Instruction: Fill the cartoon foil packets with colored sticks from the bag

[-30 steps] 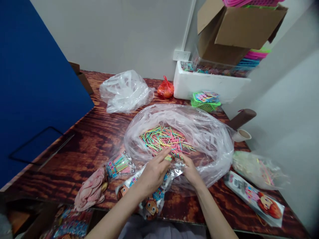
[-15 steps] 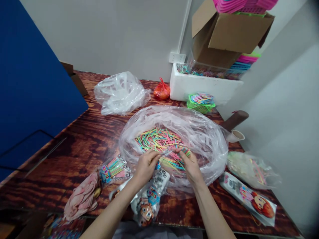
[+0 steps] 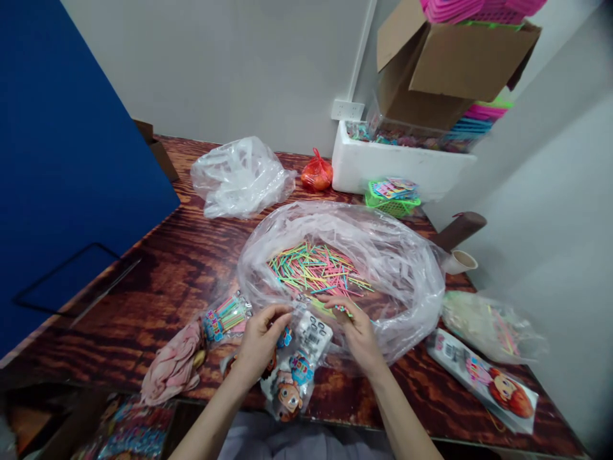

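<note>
My left hand [image 3: 262, 335] is pinched at the edge of a clear printed bag [image 3: 284, 337], mostly hidden behind the fingers. To its right, my right hand [image 3: 355, 329] has its fingers curled round several thin coloured sticks [image 3: 343, 310], whose ends poke out. Beyond both hands, a large clear plastic bag [image 3: 407, 287] lies spread with its mouth wide. Inside it is a loose heap of pink, yellow, green and blue sticks [image 3: 311, 268]. Flat printed bags [image 3: 290, 391] with a cartoon face lie between my forearms. A filled bag of sticks [image 3: 225, 317] lies left of my left hand.
A pink cloth [image 3: 173, 365] lies at the front left, a cartoon-printed pack [image 3: 483, 380] at the right. Behind stand a crumpled bag [image 3: 244, 176], a red bag [image 3: 317, 174], a green basket [image 3: 393, 206] and a white foam box [image 3: 402, 167]. A paper cup [image 3: 460, 262] is by the wall.
My hands have moved apart, the left one leftward with the bag and the right one slightly down. The view has shifted a little, moving the scene rightward.
</note>
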Demonstrator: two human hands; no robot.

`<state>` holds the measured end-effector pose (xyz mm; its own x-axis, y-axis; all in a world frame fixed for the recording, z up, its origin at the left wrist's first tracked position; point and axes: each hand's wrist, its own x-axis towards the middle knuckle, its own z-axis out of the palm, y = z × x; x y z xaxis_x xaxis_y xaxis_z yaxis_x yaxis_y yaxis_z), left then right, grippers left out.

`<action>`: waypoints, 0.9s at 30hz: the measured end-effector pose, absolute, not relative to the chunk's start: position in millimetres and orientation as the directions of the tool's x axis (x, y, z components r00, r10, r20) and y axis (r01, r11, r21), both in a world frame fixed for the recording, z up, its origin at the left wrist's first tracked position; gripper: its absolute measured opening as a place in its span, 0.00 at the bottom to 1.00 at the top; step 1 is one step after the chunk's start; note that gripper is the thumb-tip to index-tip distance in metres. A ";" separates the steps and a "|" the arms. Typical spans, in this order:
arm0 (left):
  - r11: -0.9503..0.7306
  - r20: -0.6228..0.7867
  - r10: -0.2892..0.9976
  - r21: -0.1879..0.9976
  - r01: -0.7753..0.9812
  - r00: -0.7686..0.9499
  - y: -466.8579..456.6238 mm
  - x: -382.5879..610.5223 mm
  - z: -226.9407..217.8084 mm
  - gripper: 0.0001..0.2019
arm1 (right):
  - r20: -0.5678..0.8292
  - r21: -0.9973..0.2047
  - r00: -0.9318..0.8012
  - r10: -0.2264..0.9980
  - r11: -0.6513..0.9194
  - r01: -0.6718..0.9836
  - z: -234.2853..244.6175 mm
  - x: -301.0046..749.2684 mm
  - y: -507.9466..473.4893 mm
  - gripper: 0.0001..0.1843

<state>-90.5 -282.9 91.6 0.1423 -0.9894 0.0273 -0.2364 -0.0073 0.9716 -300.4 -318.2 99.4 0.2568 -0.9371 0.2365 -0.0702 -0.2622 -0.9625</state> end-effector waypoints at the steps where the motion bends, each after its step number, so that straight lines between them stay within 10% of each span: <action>1: -0.023 0.011 -0.987 0.978 -0.208 0.160 -281.5 -89.6 91.3 0.11 | 0.235 -0.963 0.259 -0.937 -0.260 -0.069 99.4 -299.3 -317.0 0.11; 10: 0.038 0.074 -0.988 0.968 -0.250 0.137 -268.3 -86.9 98.7 0.11 | 0.172 -0.983 0.237 -0.956 -0.181 -0.018 98.7 -292.2 -311.7 0.12; 15: 0.039 0.058 -0.995 0.975 -0.219 0.083 -264.7 -94.5 95.9 0.12 | 0.058 -0.935 0.071 -0.996 -0.029 0.352 115.5 -274.6 -331.3 0.16; 27: -0.014 -0.001 -0.994 0.992 -0.123 0.107 -264.0 -103.2 89.6 0.11 | -0.117 -0.829 0.253 -0.960 0.235 0.507 128.5 -251.8 -325.7 0.13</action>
<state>-103.2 -264.0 89.6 0.1075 -0.9942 -0.0012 -0.1227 -0.0144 0.9923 -251.8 -325.7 128.5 0.2529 -0.9604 -0.1174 0.5070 0.2349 -0.8293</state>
